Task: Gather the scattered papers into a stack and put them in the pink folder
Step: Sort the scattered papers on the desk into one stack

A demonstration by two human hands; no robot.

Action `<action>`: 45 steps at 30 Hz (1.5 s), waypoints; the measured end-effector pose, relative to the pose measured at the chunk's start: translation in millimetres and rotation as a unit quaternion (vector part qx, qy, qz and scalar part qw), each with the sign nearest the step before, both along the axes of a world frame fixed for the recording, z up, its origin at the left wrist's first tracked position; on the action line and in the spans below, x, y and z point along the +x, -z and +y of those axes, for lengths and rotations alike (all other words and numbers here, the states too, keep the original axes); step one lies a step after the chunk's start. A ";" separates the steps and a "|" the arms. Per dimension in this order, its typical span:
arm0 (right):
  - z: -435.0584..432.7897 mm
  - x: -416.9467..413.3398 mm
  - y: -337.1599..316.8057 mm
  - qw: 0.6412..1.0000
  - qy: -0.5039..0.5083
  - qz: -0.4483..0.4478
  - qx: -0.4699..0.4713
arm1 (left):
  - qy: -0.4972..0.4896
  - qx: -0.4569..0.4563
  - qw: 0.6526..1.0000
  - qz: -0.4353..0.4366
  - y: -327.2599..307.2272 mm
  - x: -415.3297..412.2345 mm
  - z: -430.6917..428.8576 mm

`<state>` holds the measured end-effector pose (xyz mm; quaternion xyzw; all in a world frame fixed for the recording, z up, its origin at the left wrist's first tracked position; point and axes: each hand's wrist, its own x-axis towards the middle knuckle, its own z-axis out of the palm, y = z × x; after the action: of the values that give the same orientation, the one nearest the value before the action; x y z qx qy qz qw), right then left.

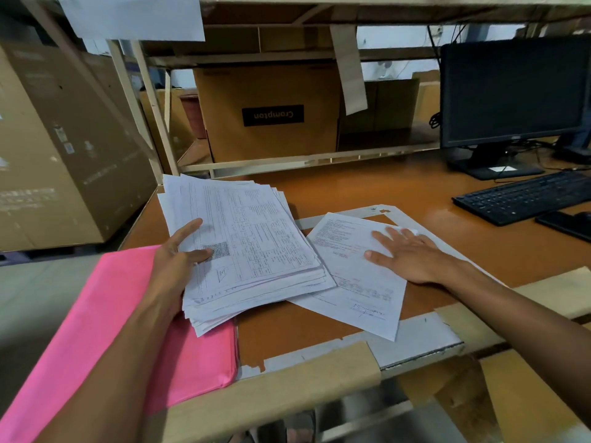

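While left hand grips 1 stack | right hand presses 1 sheet

At centre frame our left hand grips a thick stack of papers by its left edge, its near corner overlapping the pink folder at lower left. Just right, our right hand lies flat on a single sheet (one edge under the stack) on the orange desk. A keyboard and monitor sit upper right.
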<state>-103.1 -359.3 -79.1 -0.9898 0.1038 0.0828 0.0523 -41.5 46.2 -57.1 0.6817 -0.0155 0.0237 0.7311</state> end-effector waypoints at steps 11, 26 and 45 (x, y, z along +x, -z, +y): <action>10.7 17.8 -6.1 0.983 0.151 -0.084 0.068 | 0.011 -0.006 1.000 0.005 1.5 1.0 -1.7; 33.5 3.3 -7.7 0.899 0.038 -0.367 0.236 | 0.024 0.011 1.000 0.009 2.3 3.4 -2.9; 4.9 7.2 -128.7 0.555 -0.041 -0.350 0.754 | 0.015 -0.057 0.996 0.061 0.5 7.6 -2.9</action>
<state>-95.9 -354.4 49.6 -0.5427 -0.0637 -0.2197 0.8082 -34.0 43.3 -57.6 0.6390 0.0205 -0.0285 0.7684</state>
